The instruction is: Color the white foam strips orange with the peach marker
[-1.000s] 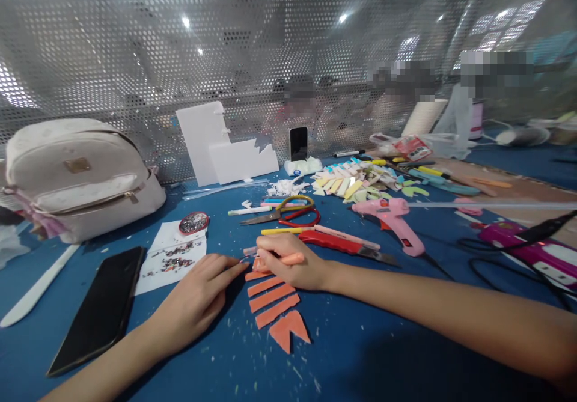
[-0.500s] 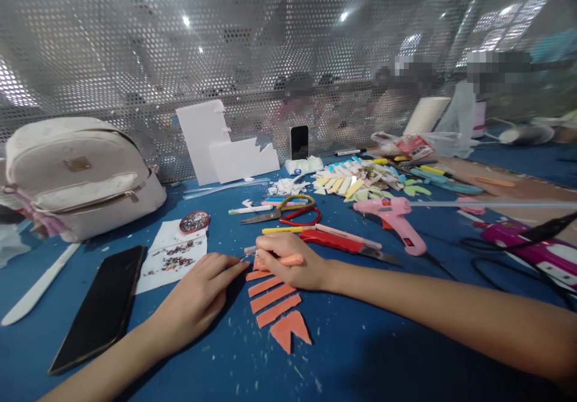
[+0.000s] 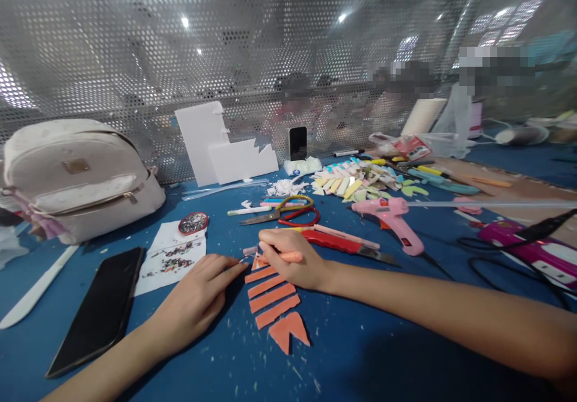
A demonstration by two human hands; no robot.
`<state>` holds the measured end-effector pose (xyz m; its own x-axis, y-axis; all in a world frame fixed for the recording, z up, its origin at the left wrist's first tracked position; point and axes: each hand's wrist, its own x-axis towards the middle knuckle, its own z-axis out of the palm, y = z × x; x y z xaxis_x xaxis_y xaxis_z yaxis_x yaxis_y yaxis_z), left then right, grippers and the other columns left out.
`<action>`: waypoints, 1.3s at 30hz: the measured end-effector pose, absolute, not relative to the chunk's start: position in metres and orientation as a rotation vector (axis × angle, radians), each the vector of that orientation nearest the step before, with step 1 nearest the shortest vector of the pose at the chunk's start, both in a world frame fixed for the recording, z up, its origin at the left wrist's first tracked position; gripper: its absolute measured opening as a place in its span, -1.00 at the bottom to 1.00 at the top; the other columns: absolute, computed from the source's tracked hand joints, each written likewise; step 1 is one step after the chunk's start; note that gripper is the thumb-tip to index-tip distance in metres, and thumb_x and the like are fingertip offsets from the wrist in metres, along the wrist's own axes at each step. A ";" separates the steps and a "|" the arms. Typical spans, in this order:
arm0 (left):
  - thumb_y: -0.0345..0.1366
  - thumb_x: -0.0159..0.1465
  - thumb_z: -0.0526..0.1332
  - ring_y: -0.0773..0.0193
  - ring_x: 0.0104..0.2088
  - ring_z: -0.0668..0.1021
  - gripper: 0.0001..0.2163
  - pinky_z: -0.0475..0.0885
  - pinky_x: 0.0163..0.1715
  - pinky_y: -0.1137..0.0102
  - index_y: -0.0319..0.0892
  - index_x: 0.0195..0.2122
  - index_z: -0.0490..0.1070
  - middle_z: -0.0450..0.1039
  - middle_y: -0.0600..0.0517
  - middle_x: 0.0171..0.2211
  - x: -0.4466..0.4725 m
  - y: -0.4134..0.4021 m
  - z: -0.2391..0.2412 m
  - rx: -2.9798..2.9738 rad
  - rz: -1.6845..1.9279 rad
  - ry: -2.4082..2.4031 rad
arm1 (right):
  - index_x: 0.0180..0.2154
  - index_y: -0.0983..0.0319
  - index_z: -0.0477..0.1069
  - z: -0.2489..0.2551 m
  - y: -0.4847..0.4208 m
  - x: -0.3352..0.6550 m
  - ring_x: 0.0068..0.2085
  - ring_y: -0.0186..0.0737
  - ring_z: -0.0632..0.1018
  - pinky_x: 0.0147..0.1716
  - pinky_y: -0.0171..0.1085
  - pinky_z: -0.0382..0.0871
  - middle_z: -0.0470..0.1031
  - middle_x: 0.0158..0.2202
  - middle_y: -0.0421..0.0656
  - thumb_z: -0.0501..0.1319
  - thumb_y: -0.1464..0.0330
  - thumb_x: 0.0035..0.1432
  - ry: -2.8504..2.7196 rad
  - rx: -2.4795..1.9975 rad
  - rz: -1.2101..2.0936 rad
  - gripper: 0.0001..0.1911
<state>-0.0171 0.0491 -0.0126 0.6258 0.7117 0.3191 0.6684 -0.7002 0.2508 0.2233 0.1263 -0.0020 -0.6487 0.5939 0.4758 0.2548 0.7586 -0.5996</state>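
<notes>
My right hand (image 3: 288,259) is closed around an orange marker (image 3: 293,256), its tip end down among coral-orange cut pieces. Beneath it lie several separate orange strips (image 3: 273,298) in a row, with a forked, tail-shaped orange piece (image 3: 290,331) at the near end. My left hand (image 3: 202,291) lies on the table with its index finger stretched toward the topmost small piece; its fingertip is beside a thin pale curved edge too small to make out. The lower fingers are partly bent and hold nothing visible. A pinkish cap (image 3: 249,250) lies just beyond.
Scissors (image 3: 283,211), a red utility knife (image 3: 333,241) and a pink glue gun (image 3: 392,217) lie beyond my right hand. To the left are a phone (image 3: 97,312), white paper (image 3: 155,240) with dark bits, and a backpack (image 3: 81,179). Cut scraps (image 3: 360,179) form a heap.
My right hand has lifted and shifted slightly, uncovering more of the top orange piece. My left hand stays in place. The whole view has moved a little.
</notes>
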 end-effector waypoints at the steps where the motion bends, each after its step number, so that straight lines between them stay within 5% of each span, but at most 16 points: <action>1: -0.52 0.38 -0.08 0.18 -0.01 0.47 -0.50 0.45 -0.02 0.25 -0.01 0.31 0.16 0.39 -0.09 0.07 -0.017 0.049 -0.012 2.733 0.608 1.164 | -0.48 0.18 -0.04 -0.002 0.126 0.223 -0.52 -0.34 0.23 -0.47 -0.29 -0.02 0.11 -0.55 -0.30 -0.03 0.37 0.36 -2.276 -0.628 0.649 -0.68; 39: -0.51 0.40 -0.09 0.17 0.01 0.44 -0.51 0.42 -0.01 0.22 -0.02 0.31 0.13 0.36 -0.08 0.10 -0.018 0.049 -0.014 2.734 0.580 1.165 | -0.47 0.18 -0.02 -0.005 0.129 0.222 -0.51 -0.33 0.26 -0.46 -0.31 0.01 0.14 -0.53 -0.29 -0.05 0.33 0.40 -2.318 -0.623 0.664 -0.67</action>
